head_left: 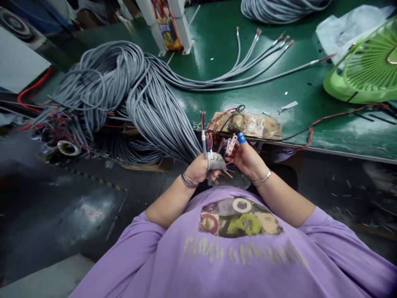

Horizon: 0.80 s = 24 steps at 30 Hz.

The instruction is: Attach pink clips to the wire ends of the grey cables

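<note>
My left hand is closed round the ends of several grey cables, whose thin coloured wires fan out above and beside the fingers. Grey wrapping covers its thumb. Close by on the right, my right hand has its fingers curled round a small pale pink tool with holes in it; its exact kind is unclear. A blue covering is on the right thumb tip. Loose coloured wires lie between the two hands, and the fingertips there are partly hidden.
A large bundle of grey cable drapes over the edge of the green bench. Behind my hands lies a worn, taped block with wires over it. A green fan stands at right, another cable coil at the back.
</note>
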Each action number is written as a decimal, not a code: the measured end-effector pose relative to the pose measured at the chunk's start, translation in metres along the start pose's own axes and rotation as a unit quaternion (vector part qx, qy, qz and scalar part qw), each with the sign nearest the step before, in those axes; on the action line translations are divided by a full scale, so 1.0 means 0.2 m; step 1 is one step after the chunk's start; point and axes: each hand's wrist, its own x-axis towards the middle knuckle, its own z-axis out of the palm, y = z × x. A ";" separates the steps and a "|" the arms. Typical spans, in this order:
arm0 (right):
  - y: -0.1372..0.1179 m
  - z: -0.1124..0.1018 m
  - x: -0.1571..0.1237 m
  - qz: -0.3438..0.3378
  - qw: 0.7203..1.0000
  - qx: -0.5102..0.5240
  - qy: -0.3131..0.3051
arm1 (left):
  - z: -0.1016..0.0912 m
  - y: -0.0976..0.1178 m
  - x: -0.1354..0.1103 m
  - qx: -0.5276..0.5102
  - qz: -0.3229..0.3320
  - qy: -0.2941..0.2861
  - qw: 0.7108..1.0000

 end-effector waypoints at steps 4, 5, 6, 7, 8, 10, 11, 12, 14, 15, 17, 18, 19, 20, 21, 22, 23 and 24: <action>0.00 0.02 0.00 -0.010 0.999 0.015 0.028 | 0.00 0.00 0.02 -0.005 -0.004 -0.001 1.000; 0.00 0.02 0.00 -0.014 0.999 0.018 0.033 | 0.00 -0.01 0.03 -0.004 -0.004 -0.004 1.000; 0.00 0.03 0.00 -0.020 0.999 0.021 0.039 | 0.00 -0.01 0.03 -0.001 -0.004 -0.005 1.000; 0.00 0.03 0.00 -0.025 0.998 0.023 0.043 | 0.01 -0.01 0.03 0.003 -0.005 -0.006 1.000; 0.00 0.04 0.00 -0.030 0.998 0.027 0.047 | 0.01 -0.01 0.03 0.007 -0.006 -0.006 1.000; 0.00 0.05 0.00 -0.034 0.997 0.036 0.053 | 0.01 -0.01 0.03 0.015 -0.011 -0.004 1.000; 0.00 0.05 0.00 -0.034 0.997 0.040 0.054 | 0.01 -0.01 0.03 0.017 -0.014 -0.002 1.000; 0.00 0.05 0.00 -0.035 0.997 0.042 0.055 | 0.02 -0.01 0.03 0.019 -0.016 0.000 1.000; 0.01 0.05 0.00 -0.035 0.997 0.046 0.052 | 0.02 -0.01 0.04 0.020 -0.018 0.004 1.000; 0.01 0.05 0.00 -0.033 0.997 0.047 0.046 | 0.02 0.00 0.04 0.021 -0.018 0.004 1.000; 0.02 0.04 0.00 -0.022 0.998 0.050 0.029 | 0.02 0.00 0.03 0.022 -0.015 0.004 1.000; 0.02 0.04 0.00 -0.014 0.998 0.050 0.020 | 0.02 0.00 0.03 0.023 -0.014 0.005 1.000; 0.02 0.03 -0.01 -0.004 0.999 0.048 0.011 | 0.02 0.00 0.03 0.023 -0.014 0.007 1.000; 0.01 0.03 -0.01 0.006 0.999 0.045 0.004 | 0.02 0.00 0.02 0.022 -0.014 0.010 1.000; 0.01 0.02 -0.02 0.016 0.999 0.040 -0.001 | 0.03 0.00 0.01 0.020 -0.012 0.016 1.000; 0.01 0.01 -0.02 0.025 0.999 0.035 -0.007 | 0.03 -0.01 -0.01 0.019 -0.007 0.023 1.000; 0.00 0.01 -0.03 0.032 0.999 0.029 -0.013 | 0.04 -0.01 -0.02 0.018 0.002 0.033 0.999; 0.00 0.01 -0.03 0.037 0.999 0.023 -0.020 | 0.05 -0.02 -0.04 0.018 0.014 0.047 0.999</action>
